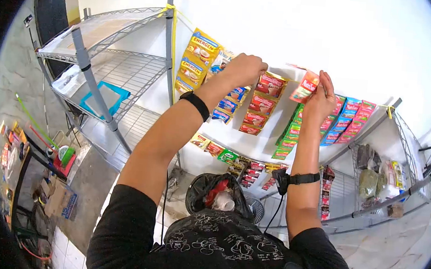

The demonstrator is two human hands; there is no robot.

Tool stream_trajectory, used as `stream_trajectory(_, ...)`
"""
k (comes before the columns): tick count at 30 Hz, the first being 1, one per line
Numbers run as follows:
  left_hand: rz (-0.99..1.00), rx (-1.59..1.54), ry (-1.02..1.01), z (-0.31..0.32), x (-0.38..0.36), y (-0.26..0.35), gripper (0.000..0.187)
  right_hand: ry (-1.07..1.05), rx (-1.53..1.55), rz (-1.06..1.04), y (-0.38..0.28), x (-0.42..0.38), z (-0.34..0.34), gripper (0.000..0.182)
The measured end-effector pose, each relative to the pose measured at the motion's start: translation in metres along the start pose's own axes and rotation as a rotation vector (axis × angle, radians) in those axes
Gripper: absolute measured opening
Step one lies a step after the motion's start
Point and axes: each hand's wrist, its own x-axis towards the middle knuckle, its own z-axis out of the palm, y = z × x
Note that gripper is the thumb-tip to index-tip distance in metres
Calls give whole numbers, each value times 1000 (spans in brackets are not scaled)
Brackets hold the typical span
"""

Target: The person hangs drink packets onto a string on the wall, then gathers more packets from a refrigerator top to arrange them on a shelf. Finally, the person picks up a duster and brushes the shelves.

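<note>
White wall (337,32) at far side, flanked by wire racks, left rack (139,69) and right rack (394,198); sachet strips hung between. One orange sachet (304,88) is pinched by fingers of right hand (322,99), just right of red strip (262,105). Left hand (245,69) is placed by red strip's top left; finger grip cannot be told. Visible count: four red sachets, three on yellow strip (192,67). Labels read: NutriSari (orange), GoodDay (red), Energen (yellow)
</note>
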Motion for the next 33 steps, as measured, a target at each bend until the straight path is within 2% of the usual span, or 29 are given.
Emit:
stream_trajectory(2, 7, -36, 10, 0, 0, 0, 21, 12, -253, -54, 6, 0, -2, 23)
stream_trajectory(4, -1, -28, 5, -1, -1, 0, 21, 34, -314, -77, 14, -2, -4, 24)
stream_trajectory(7, 5, -35, 8, 0, 0, 0, 22, -8, -725, -242, 24, -5, -12, 23)
stream_trajectory(12, 3, -49, 29, 4, 2, -4, 22, -75, -864, -207, 17, -9, -16, 26)
stream_trajectory(14, 10, -46, 29, 6, 5, -7, 22, -186, -1004, -218, 6, -14, -15, 28)
stream_trajectory(16, 17, -47, 32, 6, 6, -3, 22, -235, -1003, -274, 11, -16, -25, 31)
stream_trajectory(18, -23, -49, 40, 5, 7, -3, 22, -298, -1136, -398, 10, -18, -30, 32)
stream_trajectory(20, 9, -51, 58, 5, 7, -5, 21, -283, -1158, -370, 4, -22, -29, 29)
stream_trajectory(22, -57, -61, 11, 3, 7, -2, 20, -275, -1191, -407, 10, -21, -39, 27)
stream_trajectory(23, -32, -51, 44, 5, 8, -4, 20, -330, -1099, -304, 14, -18, -45, 27)
stream_trajectory(27, -38, -51, 35, 5, 9, -3, 20, -421, -1134, -306, 9, -25, -42, 32)
stream_trajectory(31, -37, -29, 18, 3, 9, -3, 20, -409, -1088, -296, 9, -27, -42, 32)
stream_trajectory(33, -34, -38, 17, 2, 9, -4, 20, -333, -1003, -224, 5, -32, -42, 35)
